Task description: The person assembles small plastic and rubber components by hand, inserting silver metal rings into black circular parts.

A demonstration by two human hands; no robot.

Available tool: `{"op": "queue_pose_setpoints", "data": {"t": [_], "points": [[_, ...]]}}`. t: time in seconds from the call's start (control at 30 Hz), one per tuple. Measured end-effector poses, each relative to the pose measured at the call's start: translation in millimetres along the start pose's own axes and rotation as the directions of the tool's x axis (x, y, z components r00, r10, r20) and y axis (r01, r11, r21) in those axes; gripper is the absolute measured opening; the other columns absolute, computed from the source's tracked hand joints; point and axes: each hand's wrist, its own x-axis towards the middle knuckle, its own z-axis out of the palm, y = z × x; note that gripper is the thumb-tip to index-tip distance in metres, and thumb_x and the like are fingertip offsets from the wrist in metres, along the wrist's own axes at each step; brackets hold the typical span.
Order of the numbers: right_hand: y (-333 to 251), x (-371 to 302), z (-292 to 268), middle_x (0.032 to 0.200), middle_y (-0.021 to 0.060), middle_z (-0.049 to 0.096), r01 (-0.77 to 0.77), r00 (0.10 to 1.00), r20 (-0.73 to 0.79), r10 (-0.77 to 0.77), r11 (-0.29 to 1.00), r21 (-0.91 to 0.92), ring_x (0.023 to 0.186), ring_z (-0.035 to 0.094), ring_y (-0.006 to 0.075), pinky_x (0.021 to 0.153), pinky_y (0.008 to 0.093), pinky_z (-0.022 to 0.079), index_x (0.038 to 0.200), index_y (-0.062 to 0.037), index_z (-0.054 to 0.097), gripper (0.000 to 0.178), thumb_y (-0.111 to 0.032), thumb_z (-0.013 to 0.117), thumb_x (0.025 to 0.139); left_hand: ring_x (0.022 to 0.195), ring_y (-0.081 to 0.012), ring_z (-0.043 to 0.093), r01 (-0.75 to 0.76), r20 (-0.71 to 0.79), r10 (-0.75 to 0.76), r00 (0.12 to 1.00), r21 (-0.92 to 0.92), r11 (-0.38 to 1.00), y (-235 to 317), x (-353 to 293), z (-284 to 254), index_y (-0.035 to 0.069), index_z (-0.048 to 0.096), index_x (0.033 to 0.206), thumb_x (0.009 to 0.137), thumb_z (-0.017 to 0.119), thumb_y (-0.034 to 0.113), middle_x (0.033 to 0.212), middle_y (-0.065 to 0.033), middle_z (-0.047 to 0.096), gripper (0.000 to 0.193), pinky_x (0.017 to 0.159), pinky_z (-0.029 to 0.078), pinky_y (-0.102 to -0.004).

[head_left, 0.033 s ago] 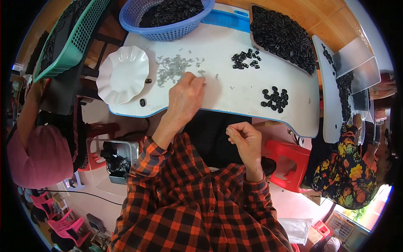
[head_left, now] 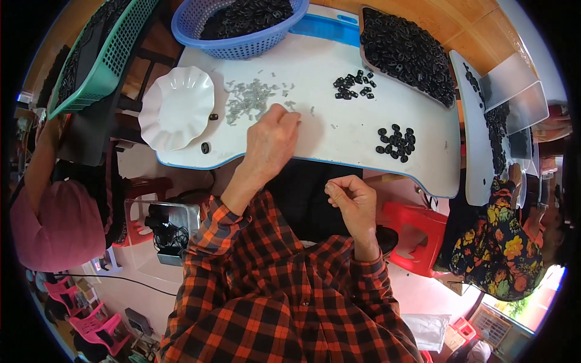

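Observation:
My left hand is over the white table, its fingers curled and pressed together at the near edge of a scatter of small clear pieces. Whatever it may hold is hidden. In front of the table edge, above my lap, my right hand is closed in a pinch of thumb and forefinger. What lies in that pinch is too small to make out. On the table's right lie two groups of small black parts: rectangular-looking ones farther back and oval ones nearer me.
A white scalloped plate stands at the table's left, two black parts beside it. Behind are a blue basket and a tray, both heaped with black parts. A green basket is far left. People sit on both sides; a red stool is right.
My left hand has shifted slightly right and toward me, away from the clear pieces. The right hand has barely moved.

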Motion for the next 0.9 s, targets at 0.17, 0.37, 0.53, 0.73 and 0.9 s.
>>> {"op": "queue_pose_setpoints", "data": {"t": [0.17, 0.37, 0.53, 0.73, 0.9], "points": [[-3.3, -0.3, 2.6, 0.071, 0.0009, 0.062, 0.024, 1.0, 0.0, -0.024, 0.999, -0.031, 0.063, 0.055, 0.0052, 0.058, 0.0194, 0.045, 0.086, 0.0004, 0.063, 0.011, -0.009, 0.067, 0.084, 0.07, -0.0273, 0.06, -0.125, 0.097, 0.123, 0.988, 0.017, 0.992, 10.0, 11.5, 19.6, 0.004, 0.062, 0.092, 0.075, 0.063, 0.002, 0.082, -0.0093, 0.056, 0.017, 0.058, 0.05, -0.0357], [-2.3, -2.0, -0.2, 0.071, 0.001, 0.062, 0.027, 1.0, 0.001, -0.027, 0.999, -0.037, 0.063, 0.055, 0.0054, 0.058, 0.0195, 0.045, 0.087, 0.0008, 0.063, 0.01, -0.009, 0.066, 0.084, 0.078, -0.0263, 0.059, -0.258, 0.241, 0.232, 0.942, 0.083, 0.962, 16.9, 22.5, 31.8, 0.004, 0.06, 0.089, 0.073, 0.06, 0.005, 0.082, -0.0091, 0.052, 0.016, 0.059, 0.05, -0.0362], [0.2, 0.1, -3.2, 0.073, 0.0004, 0.062, 0.035, 0.999, -0.004, -0.035, 0.999, -0.013, 0.063, 0.055, 0.0049, 0.057, 0.0184, 0.045, 0.087, -0.0007, 0.063, 0.011, -0.011, 0.067, 0.084, 0.08, -0.0255, 0.058, -0.343, 0.309, 0.29, 0.906, 0.133, 0.93, 18.7, 26.9, 34.1, 0.003, 0.058, 0.085, 0.07, 0.059, 0.005, 0.081, -0.0091, 0.051, 0.015, 0.06, 0.05, -0.0355], [-1.1, 2.3, -4.5, 0.072, 0.0001, 0.062, 0.074, 0.997, -0.029, -0.075, 0.997, -0.033, 0.061, 0.055, 0.0049, 0.056, 0.0188, 0.045, 0.086, -0.001, 0.063, 0.011, -0.011, 0.067, 0.084, 0.077, -0.0252, 0.056, -0.385, 0.268, 0.334, 0.904, 0.165, 0.908, 20.8, 25.9, 37.8, 0.002, 0.056, 0.083, 0.069, 0.059, 0.004, 0.08, -0.0095, 0.049, 0.014, 0.059, 0.049, -0.0342], [2.4, 3.3, -6.2, 0.071, 0.0006, 0.062, 0.106, 0.993, -0.036, -0.108, 0.993, -0.059, 0.061, 0.055, 0.0053, 0.056, 0.0189, 0.045, 0.086, -0.0002, 0.063, 0.012, -0.011, 0.068, 0.084, 0.077, -0.0243, 0.055, -0.359, 0.239, 0.314, 0.919, 0.178, 0.916, 19.6, 23.7, 40.9, 0.001, 0.052, 0.076, 0.068, 0.058, 0.004, 0.08, -0.0103, 0.049, 0.011, 0.06, 0.05, -0.0338]]}}
